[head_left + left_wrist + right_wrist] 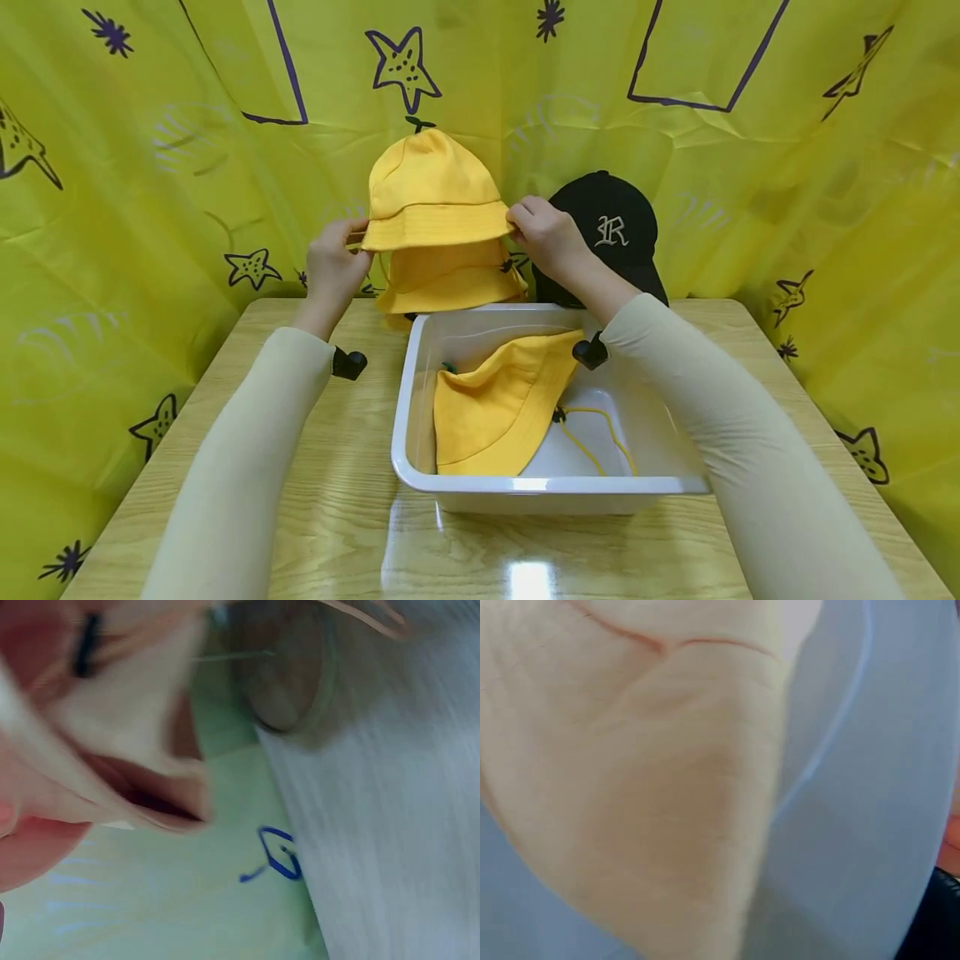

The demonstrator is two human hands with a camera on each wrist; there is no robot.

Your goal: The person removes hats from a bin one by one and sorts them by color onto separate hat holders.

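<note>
A yellow bucket hat [431, 179] with a small green sprout on top is held level behind the bin. At the left end of its brim, my left hand [335, 257] pinches the edge. My right hand [549, 237] pinches the opposite end of the brim. Directly beneath is another yellow hat [453, 279], crown partly hidden. The left wrist view shows the held hat's brim [127, 712] close up and blurred. A folded yellow hat [495, 408] lies inside the white bin [555, 485], its yellow cord trailing to the right; the right wrist view shows this folded hat [652, 787] large.
Just right of the stacked hats, behind the bin, stands a black baseball cap [633, 217] with a pale letter. All of this is on a wooden table [330, 500]. A yellow curtain [480, 50] with star drawings hangs around the back and sides.
</note>
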